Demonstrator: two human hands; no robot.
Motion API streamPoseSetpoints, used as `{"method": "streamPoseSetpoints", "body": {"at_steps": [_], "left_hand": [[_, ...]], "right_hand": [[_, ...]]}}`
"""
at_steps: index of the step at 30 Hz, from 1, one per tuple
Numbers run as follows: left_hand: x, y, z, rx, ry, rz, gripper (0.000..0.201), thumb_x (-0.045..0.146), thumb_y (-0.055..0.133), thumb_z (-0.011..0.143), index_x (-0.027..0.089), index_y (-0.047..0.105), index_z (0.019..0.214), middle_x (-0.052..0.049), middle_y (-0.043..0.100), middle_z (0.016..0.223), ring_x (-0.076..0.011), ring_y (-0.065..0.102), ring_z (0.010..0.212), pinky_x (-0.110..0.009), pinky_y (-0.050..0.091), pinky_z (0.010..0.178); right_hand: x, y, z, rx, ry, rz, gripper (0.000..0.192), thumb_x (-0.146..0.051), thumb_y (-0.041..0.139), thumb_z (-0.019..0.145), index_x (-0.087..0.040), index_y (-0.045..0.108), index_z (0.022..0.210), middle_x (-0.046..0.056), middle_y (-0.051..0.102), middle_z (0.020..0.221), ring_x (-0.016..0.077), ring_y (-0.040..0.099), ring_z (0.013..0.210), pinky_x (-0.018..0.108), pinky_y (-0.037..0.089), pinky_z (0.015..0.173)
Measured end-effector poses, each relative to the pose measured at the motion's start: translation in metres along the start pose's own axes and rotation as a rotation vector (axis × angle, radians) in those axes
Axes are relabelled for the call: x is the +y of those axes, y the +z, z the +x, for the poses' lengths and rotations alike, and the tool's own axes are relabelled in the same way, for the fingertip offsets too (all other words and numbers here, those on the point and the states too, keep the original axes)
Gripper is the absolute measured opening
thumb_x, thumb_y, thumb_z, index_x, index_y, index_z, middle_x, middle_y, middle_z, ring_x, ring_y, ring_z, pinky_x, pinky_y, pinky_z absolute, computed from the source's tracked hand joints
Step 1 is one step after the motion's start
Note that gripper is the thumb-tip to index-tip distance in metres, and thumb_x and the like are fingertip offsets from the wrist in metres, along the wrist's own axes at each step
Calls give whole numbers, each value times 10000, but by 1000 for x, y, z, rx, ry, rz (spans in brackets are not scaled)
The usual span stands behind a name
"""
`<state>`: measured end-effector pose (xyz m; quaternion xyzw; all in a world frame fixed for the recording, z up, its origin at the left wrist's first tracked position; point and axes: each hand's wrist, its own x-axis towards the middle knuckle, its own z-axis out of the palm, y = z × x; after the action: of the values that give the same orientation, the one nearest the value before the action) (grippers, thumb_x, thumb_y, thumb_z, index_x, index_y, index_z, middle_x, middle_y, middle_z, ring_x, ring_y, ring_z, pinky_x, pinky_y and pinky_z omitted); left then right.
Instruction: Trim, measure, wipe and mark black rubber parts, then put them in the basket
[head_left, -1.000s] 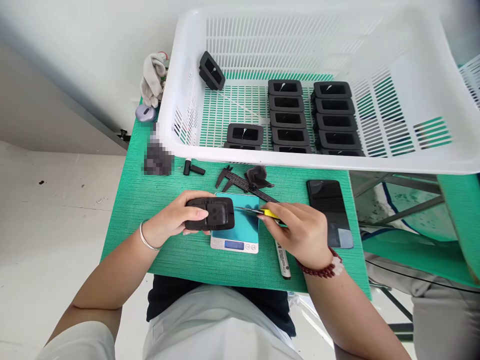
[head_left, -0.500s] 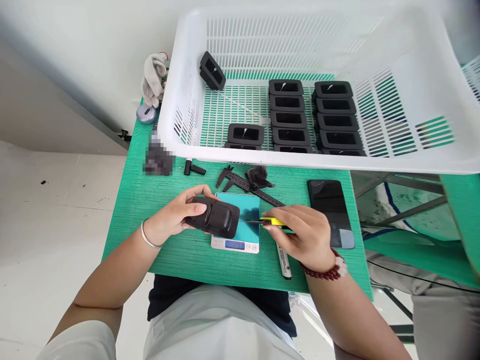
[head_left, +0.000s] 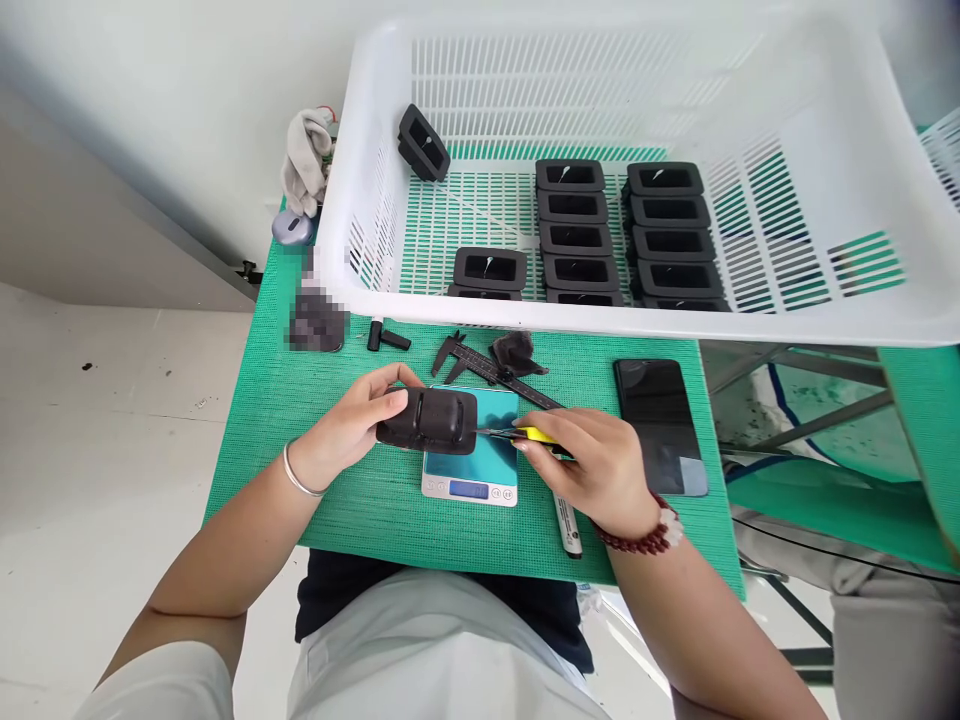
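The likeliest slip, as I judged it, was the blade skidding off the smooth black plastic part point(head_left: 429, 421) toward the left hand point(head_left: 352, 432), because the tip of the yellow-handled knife point(head_left: 525, 434) met the part's right edge while the fingers of that hand were wrapped close around its left end. A second risk was the part twisting in the grip, since it was held in the air above the small digital scale point(head_left: 471, 470) rather than resting on it. The left hand was clamped on the part, thumb on top and fingers beneath; the right hand point(head_left: 592, 468) was closed around the knife's handle just right of centre. The part sat at the middle of the frame, directly right of the left hand and touching it, with the knife tip at its far end. A black marker point(head_left: 567, 523) lay below the right hand on the green desk point(head_left: 262, 420), calipers point(head_left: 487, 365) above the scale, a dark phone point(head_left: 660, 420) to the right, and finished parts in the white basket point(head_left: 825, 320) across the top.
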<state>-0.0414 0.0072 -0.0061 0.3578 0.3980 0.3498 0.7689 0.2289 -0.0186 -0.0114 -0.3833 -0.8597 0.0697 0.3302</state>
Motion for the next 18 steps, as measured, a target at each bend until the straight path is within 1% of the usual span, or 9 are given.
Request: {"method": "streamPoseSetpoints", "body": {"at_steps": [3,6,9,12,15,18], "left_hand": [[-4,-1,3,4,8,-55,489,566,786,689,167,563,862,16,631,679,-109,602,524,-219,518,469],[-10,0,5,21,24,-132,486,570,784,694,169,583,879,10,651,694,-116,612,541,-251,553,504],[-14,4,6,47,65,-170,553,538,872,575,151,619,877,-3,665,720,-116,627,611,-224,526,543],[-15,8,5,103,70,-170,552,415,942,479,148,626,844,-1,667,728,-118,626,640,-223,503,565],[-13,9,4,197,96,-141,487,353,939,488,147,627,800,12,647,692,-101,587,594,-204,452,506],[-10,11,2,232,109,-105,421,350,914,533,143,620,751,25,607,632,-86,542,547,-195,400,465]], "right_hand": [[-2,2,1,-10,-17,-25,97,-259,604,934,-165,610,913,21,710,689,109,615,545,236,417,510],[-3,5,2,-17,-12,-39,94,-250,608,930,-158,613,910,23,707,692,111,607,547,240,409,517],[-5,7,2,-20,-19,-59,106,-254,604,933,-150,617,913,17,699,684,110,594,540,246,397,518],[-6,7,2,-20,-36,-72,116,-262,608,931,-147,620,917,9,694,678,104,584,532,246,394,518],[-5,6,2,9,-12,-176,98,-249,645,903,-153,627,891,6,690,662,111,589,534,251,393,513],[-3,3,1,73,13,-287,82,-221,675,875,-159,628,903,14,709,681,120,608,556,249,408,522]]}}
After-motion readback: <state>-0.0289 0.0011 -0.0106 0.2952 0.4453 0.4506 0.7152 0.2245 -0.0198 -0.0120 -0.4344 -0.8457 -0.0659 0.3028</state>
